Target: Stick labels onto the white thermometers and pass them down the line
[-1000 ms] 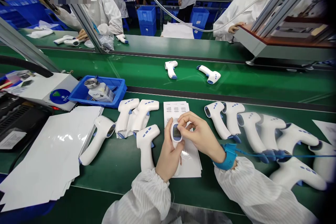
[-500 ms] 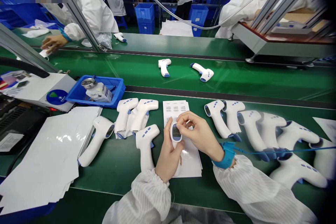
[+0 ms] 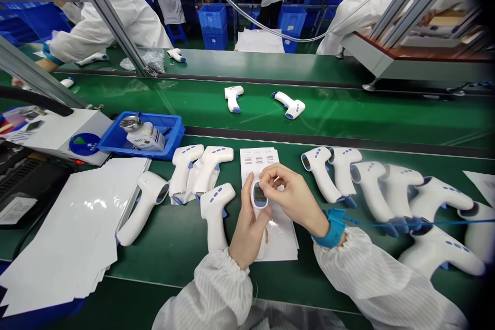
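Observation:
My left hand point(image 3: 249, 229) is wrapped round a white infrared thermometer point(image 3: 257, 212), its small dark screen facing up at me. The thumb and fingertips of my right hand point(image 3: 292, 193) are pinched at the screen's upper right edge; anything between them is too small to make out. Under both hands lie printed sheets point(image 3: 280, 240). Left of them are several more thermometers, the nearest thermometer point(image 3: 216, 206) lying beside my left wrist. A row of similar thermometers, starting with one thermometer point(image 3: 320, 172), stretches off to the right. A blue wrist strap point(image 3: 333, 228) with a cord circles my right wrist.
A green conveyor belt point(image 3: 174, 105) beyond the bench carries thermometers. At left stand a blue tray point(image 3: 110, 139) with a metal-topped bottle point(image 3: 143, 133), a paper stack point(image 3: 73, 227) and a white box point(image 3: 83, 129). Co-workers in white coats sit across the belt, near a metal-framed stand point(image 3: 410, 69).
The two thermometers on the belt have shifted left. The co-worker's arm at far left has moved, and a thermometer now shows beside it. My hands hold nearly the same pose.

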Demonstrator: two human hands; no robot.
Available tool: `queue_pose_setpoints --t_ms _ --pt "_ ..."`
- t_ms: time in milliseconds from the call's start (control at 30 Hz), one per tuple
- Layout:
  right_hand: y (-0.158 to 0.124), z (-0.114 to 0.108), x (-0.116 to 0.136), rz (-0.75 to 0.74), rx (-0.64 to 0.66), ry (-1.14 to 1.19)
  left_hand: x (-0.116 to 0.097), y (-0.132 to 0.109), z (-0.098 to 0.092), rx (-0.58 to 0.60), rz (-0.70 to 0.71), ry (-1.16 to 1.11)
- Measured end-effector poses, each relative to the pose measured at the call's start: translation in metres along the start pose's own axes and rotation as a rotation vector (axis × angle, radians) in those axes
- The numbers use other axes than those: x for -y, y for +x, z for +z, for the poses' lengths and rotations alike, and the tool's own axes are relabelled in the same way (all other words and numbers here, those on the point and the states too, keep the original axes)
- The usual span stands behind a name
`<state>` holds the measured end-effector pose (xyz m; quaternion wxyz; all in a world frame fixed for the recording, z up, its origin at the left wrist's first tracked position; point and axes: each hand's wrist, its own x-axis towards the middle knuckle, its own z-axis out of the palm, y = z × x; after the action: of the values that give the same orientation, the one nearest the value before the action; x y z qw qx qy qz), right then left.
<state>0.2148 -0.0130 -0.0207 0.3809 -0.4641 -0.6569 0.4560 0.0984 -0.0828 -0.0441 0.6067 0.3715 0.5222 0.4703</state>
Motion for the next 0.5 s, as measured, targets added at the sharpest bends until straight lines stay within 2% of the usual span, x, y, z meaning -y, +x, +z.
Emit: queue_pose_setpoints --t_ms 133,333,433,500 --pt "0.0003 0.0003 -0.0003 -0.012 0.0 0.0 0.0003 -0.0005 -0.0011 -0.034 -0.027 -0.01" --pt "-0.0011 0.001 -0.0012 -0.058 -0.026 -0.036 -0.0004 -0.0007 -0.0014 0.049 -0.103 -0.043" --pt "-0.0045 0.0004 -0.0013 -0.106 -0.034 -0.058 -0.0005 -0.0004 -0.0012 0.035 -0.082 -0.004" --pt "-0.0056 -0.0006 -0.0015 -0.121 0.024 -0.067 0.0002 0.0001 -0.0015 -0.013 -0.039 0.058"
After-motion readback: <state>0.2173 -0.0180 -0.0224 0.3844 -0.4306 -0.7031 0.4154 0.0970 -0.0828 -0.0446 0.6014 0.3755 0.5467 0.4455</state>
